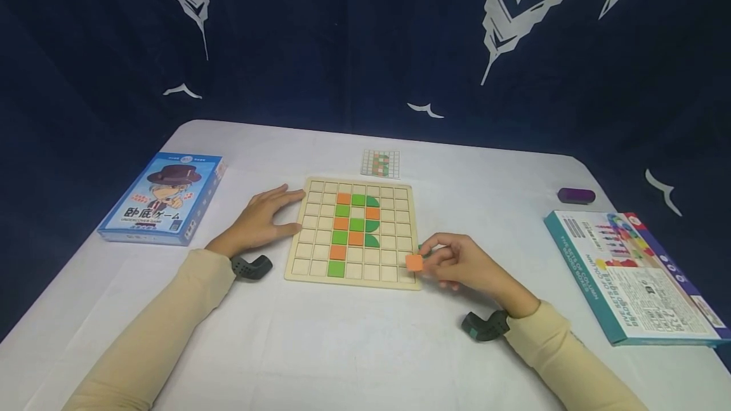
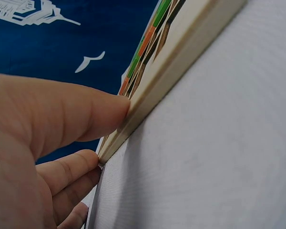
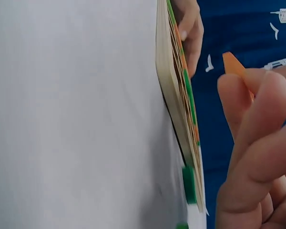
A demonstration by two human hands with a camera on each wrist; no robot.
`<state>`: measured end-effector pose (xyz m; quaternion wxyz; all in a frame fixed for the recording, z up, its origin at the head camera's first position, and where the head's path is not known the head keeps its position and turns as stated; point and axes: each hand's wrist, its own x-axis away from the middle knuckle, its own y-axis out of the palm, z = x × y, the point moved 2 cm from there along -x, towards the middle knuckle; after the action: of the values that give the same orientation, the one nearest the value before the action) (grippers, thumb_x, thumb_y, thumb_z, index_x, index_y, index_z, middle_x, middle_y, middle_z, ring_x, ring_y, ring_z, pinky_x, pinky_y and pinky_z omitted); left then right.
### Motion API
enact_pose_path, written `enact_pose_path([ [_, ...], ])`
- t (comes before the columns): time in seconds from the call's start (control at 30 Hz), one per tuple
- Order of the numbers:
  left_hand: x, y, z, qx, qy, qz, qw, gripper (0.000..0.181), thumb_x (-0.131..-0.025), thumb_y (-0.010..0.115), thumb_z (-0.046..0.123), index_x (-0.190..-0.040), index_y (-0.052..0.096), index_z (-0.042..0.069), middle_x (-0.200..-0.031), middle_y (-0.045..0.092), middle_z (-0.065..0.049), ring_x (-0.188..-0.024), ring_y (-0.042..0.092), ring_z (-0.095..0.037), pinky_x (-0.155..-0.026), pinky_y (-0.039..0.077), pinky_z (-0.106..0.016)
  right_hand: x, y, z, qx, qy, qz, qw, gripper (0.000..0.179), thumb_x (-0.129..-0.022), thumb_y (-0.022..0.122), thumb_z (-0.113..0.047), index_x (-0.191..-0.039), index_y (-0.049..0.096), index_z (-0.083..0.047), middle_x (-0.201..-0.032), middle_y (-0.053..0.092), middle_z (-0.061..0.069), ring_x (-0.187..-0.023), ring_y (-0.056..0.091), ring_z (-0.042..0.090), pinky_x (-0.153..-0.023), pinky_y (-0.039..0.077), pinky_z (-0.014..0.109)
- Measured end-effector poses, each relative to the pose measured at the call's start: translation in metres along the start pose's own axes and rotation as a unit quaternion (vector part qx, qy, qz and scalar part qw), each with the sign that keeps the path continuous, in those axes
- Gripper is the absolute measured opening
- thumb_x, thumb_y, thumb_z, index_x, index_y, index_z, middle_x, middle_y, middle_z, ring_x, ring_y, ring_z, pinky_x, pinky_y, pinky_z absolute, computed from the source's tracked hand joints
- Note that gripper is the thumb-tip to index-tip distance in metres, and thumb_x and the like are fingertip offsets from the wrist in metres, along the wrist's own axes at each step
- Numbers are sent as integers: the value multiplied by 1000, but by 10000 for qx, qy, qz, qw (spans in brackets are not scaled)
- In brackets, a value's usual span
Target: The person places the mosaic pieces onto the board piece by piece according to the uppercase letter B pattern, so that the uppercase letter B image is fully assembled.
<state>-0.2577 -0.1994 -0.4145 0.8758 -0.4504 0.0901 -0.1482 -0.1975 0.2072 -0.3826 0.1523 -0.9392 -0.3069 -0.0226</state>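
A wooden grid board [image 1: 388, 259] lies mid-table, with orange and green square tiles and green quarter-round pieces set in its cells. My left hand [image 1: 259, 221] touches the board's left edge with thumb and fingertips, its fingers fairly straight; the left wrist view shows the thumb [image 2: 102, 114] against the rim. Above the board's lower right corner, my right hand [image 1: 465, 265] pinches an orange square tile [image 1: 414, 263] between thumb and fingers. In the right wrist view that tile [image 3: 234, 64] shows edge-on. Beside the board's right edge sits a green piece [image 3: 188, 185], mostly hidden by the hand in the head view.
A small pattern card [image 1: 380, 163] lies behind the board. At left is a blue game box [image 1: 162, 198]; at right, a white and teal box [image 1: 639, 278] with a purple cylindrical object [image 1: 576, 195] behind it. A dark blue patterned curtain [image 1: 320, 49] hangs behind the table.
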Motion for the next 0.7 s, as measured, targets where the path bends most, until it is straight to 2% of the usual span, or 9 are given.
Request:
enact_pose_path([
  [0.17,0,0,0,-7,4,3,10000,74,-98,74,30,-163,47,7,-171,40,-18,-163,23,-42,-132,12,-64,-4,9,0,-287,21,-1,9996,27,-94,66,7,-118,56,15,-83,75,2,-56,53,6,-51,43,17],
  [0.5,0,0,0,9,3,2,10000,74,-98,74,30,-163,48,7,-171,40,-18,-163,23,-41,-132,11,-63,-22,29,-6,-958,341,130,9947,24,-94,70,5,-116,61,0,-85,78,1,-60,58,8,-52,44,17],
  [0.7,0,-1,1,45,75,15,10000,73,-98,74,29,-162,48,6,-171,41,-18,-163,23,-41,-133,11,-62,-33,39,-9,-1043,472,118,9934,23,-94,71,5,-115,61,1,-85,78,1,-60,58,7,-51,44,16],
])
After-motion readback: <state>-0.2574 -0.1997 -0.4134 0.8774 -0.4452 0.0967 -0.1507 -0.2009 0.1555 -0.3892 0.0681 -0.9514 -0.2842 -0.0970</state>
